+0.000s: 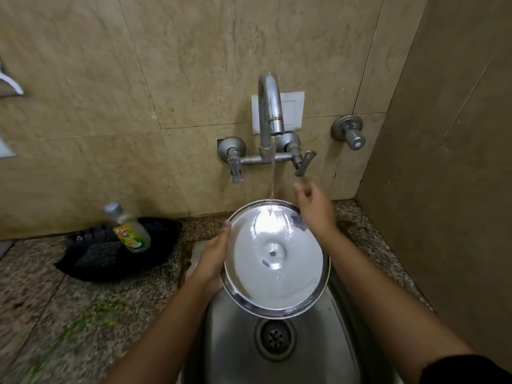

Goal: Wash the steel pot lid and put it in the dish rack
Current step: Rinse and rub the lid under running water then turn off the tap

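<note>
The round steel pot lid (277, 259) is held inner side up over the steel sink (232, 350). Water runs from the wall tap (270, 106) onto the lid's far edge. My left hand (213, 256) grips the lid by its left rim, thumb on top. My right hand (314, 206) hovers above the lid's far right rim, just below the tap's right lever (304, 163). Its fingers are loosely spread and hold nothing. No dish rack is in view.
A black tray (155, 256) on the granite counter left of the sink holds a dish soap bottle (130, 228) and a dark scrub pad (99, 254). The sink drain (275, 338) lies below the lid. A separate valve knob (350, 131) sticks out of the tiled wall at right.
</note>
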{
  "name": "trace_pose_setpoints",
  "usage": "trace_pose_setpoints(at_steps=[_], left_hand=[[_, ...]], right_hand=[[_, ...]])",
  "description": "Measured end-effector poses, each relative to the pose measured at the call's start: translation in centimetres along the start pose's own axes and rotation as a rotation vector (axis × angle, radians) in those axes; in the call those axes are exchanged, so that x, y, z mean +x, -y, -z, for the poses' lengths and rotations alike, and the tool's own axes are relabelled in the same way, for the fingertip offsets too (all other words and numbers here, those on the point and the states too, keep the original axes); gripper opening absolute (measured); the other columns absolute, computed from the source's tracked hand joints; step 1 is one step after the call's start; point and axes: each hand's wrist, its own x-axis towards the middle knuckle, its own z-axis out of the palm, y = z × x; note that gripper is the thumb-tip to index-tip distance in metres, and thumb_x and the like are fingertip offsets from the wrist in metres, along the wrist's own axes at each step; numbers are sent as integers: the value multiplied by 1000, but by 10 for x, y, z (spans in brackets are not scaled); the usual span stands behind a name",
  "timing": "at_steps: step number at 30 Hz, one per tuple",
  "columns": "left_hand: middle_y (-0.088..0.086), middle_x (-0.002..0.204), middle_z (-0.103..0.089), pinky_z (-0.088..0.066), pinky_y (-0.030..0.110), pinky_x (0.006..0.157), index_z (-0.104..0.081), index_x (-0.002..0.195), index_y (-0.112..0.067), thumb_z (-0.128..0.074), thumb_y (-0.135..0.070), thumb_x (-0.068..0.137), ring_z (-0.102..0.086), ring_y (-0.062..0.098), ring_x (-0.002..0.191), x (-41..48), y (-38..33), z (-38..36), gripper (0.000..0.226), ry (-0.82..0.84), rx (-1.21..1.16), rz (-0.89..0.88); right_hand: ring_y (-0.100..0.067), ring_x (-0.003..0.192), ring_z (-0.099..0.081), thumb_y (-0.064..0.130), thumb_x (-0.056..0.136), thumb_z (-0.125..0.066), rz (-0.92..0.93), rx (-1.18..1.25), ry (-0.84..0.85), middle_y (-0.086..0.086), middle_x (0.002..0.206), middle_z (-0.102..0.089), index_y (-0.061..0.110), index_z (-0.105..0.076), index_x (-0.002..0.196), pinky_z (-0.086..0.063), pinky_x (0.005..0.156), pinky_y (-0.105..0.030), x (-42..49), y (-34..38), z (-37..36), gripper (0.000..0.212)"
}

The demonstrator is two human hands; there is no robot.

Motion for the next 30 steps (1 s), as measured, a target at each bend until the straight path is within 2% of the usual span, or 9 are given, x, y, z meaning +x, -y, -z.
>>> trace_pose_setpoints(at_steps=[2, 5, 9, 13, 15, 18, 22, 27, 30], left_hand=[[9, 88, -78, -57, 46, 84, -71, 104, -14, -50, -53, 91, -72, 30, 87, 0, -2, -6, 46, -15, -8, 16], [1, 69, -77, -55, 33, 66, -71, 94, -17, -48, -51, 93, -72, 19, 66, 2, -2, -11, 41, -4, -32, 22], [-4, 61, -74, -52, 26, 57, -70, 90, -17, -48, -46, 94, -70, 12, 56, 5, 0, -13, 37, 2, -34, -13], [-7, 56, -72, -51, 24, 52, -68, 85, -17, -49, -44, 95, -69, 10, 52, 4, 0, -12, 35, -6, -19, -35], [-6, 56, -73, -52, 26, 54, -68, 83, -18, -48, -45, 95, -69, 13, 56, 2, -1, -13, 36, -29, -12, -37], [-3, 60, -74, -55, 31, 63, -69, 82, -17, -46, -47, 95, -70, 17, 64, 3, -1, -13, 40, -56, -43, -38], [4, 74, -77, -55, 42, 84, -70, 92, -12, -45, -55, 92, -70, 26, 82, 8, 3, -17, 49, -83, -90, 32], [12, 103, -75, -52, 39, 91, -72, 99, -17, -41, -64, 88, -71, 24, 94, 13, 13, -22, 57, -102, -71, 36], [16, 97, -72, -54, 36, 80, -69, 95, -9, -46, -63, 87, -69, 29, 86, 15, 11, -9, 60, -224, -146, 46]], right_hand=[[-21, 91, -62, 53, 95, -39, -38, 217, -72, -3, 102, -64, 20, -43, 134, -50, 80, -38, 16, 21, 4, 51], [-22, 96, -61, 49, 97, -38, -69, 379, -85, -1, 101, -61, 13, -47, 116, -51, 90, -45, 40, 43, 1, 41], [-25, 92, -64, 48, 97, -38, -119, 448, -157, 0, 89, -62, 15, -53, 97, -53, 87, -50, 43, 45, -9, 36], [-28, 90, -67, 46, 99, -35, -161, 498, -177, -4, 90, -65, 19, -55, 93, -54, 87, -51, 44, 49, -7, 34], [-28, 100, -64, 46, 99, -36, -160, 511, -164, -6, 101, -65, 18, -56, 103, -52, 91, -45, 40, 50, -5, 35], [-27, 124, -52, 49, 97, -40, -149, 336, -51, -8, 137, -52, 13, -32, 142, -43, 98, -39, 12, 41, -10, 59], [-28, 147, -14, 48, 98, -31, 143, -488, 22, -14, 160, -15, 7, -9, 151, -11, 120, -44, -33, 12, -38, 70], [-16, 149, 0, 42, 99, -24, 572, -500, 397, -2, 162, -3, 17, -7, 153, -4, 121, -39, -85, 20, -55, 62], [-12, 149, 1, 51, 94, -14, 675, -587, 587, 5, 162, -3, 23, -5, 153, 1, 118, -32, -107, -3, -33, 66]])
